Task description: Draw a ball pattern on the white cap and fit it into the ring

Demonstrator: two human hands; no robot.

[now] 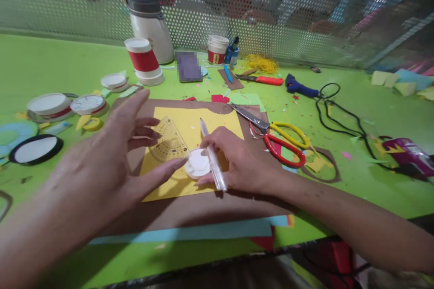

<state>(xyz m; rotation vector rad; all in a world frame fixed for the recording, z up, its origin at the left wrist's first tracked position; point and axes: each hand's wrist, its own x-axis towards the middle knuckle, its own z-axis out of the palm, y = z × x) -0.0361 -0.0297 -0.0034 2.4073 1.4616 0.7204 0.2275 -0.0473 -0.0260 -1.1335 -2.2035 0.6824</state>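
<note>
My left hand is open, with its fingers spread above the left side of a yellow sheet. Its thumb tip is beside a small white round disc; whether they touch I cannot tell. A clear protractor lies on the sheet, partly behind those fingertips. My right hand is closed around a clear-barrelled pen, which slants with its tip pointing away from me. Fingers of that same hand also rest at the disc's right edge. Brown card lies under the yellow sheet.
Red-and-yellow-handled scissors lie to the right. Beyond are a utility knife, a blue glue gun and its looping black cord. White lids sit at left. A white kettle and paper cups stand behind.
</note>
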